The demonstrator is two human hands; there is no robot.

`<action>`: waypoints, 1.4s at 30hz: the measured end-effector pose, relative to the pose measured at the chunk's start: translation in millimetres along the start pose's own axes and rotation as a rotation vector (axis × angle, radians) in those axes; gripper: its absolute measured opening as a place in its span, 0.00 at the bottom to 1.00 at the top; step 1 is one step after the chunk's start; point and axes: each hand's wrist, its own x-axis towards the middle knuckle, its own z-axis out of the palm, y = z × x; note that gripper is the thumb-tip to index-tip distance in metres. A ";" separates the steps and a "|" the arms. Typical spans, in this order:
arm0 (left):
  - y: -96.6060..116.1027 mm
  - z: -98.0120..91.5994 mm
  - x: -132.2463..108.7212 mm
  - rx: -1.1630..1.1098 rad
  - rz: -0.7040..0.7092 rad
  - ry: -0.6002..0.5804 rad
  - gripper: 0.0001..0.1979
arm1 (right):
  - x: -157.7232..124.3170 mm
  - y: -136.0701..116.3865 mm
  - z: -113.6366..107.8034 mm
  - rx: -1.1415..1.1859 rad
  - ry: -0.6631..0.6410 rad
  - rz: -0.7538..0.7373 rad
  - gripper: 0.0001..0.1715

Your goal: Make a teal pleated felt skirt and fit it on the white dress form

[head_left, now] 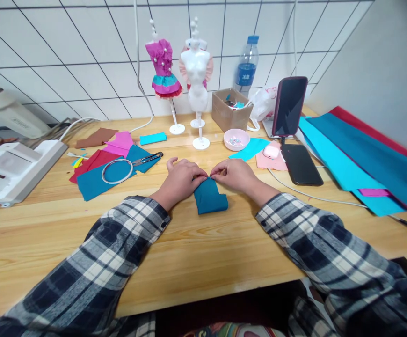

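A small folded piece of dark teal fabric (pixel 209 197) lies on the wooden table (pixel 196 252) in front of me. My left hand (pixel 179 180) pinches its far edge from the left. My right hand (pixel 234 174) pinches the same edge from the right. The fingertips of both hands meet at the cloth's top middle. Both forearms in plaid sleeves rest on the table.
Two small mannequins stand behind: a dressed one (pixel 163 70) and a bare white one (pixel 197 75). Thread snips (pixel 147 159) and a wire ring (pixel 117 171) lie on fabric scraps at left. A cardboard box (pixel 231 110), bead bowl (pixel 236 139), two phones (pixel 301 164), bottle (pixel 247 61) and felt sheets (pixel 365 159) are at right.
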 end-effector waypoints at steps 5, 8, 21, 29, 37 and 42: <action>1.1 0.8 -0.2 0.008 -0.005 0.004 0.09 | -0.3 -0.1 -2.0 0.021 0.006 -0.007 0.12; 1.7 1.1 -0.3 0.011 -0.007 0.002 0.09 | 0.2 -0.9 -2.3 0.000 -0.012 -0.022 0.09; 4.5 -13.1 -10.2 0.184 0.175 0.032 0.13 | -9.9 6.1 -4.9 -0.210 0.043 -0.339 0.07; 7.3 -13.4 -13.8 0.334 0.310 0.017 0.18 | -17.7 -5.1 -18.7 -0.475 -0.094 -0.408 0.14; 0.0 -20.6 -14.3 0.351 0.396 -0.012 0.15 | -24.9 -1.0 -33.0 -0.431 -0.060 -0.305 0.18; -3.3 -14.8 -14.7 0.274 0.329 0.033 0.15 | -14.5 4.2 -21.5 -0.138 0.145 -0.149 0.14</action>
